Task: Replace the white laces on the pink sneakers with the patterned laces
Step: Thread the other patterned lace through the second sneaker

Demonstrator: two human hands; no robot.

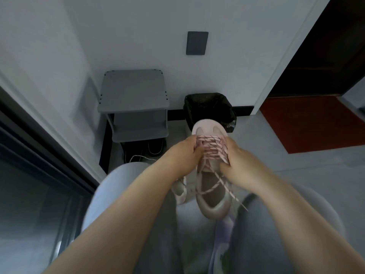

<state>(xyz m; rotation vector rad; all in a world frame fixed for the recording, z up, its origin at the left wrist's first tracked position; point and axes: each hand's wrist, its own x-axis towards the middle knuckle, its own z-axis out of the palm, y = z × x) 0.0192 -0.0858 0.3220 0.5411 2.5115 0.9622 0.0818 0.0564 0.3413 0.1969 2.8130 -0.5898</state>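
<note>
Pink sneaker (207, 127) clasped between left grip (183, 153), right grip (241, 157); patterned lace (210, 144) threaded.

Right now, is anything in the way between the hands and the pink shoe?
No, nothing visible. The left hand and the right hand hold the shoe by its sides, touching it right beside the patterned lace.

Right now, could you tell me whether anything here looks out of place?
Only small things: the patterned lace trails untied across the opening of the pink sneaker, and a white cord lies loose on the floor beside the grey shelf unit.
</note>
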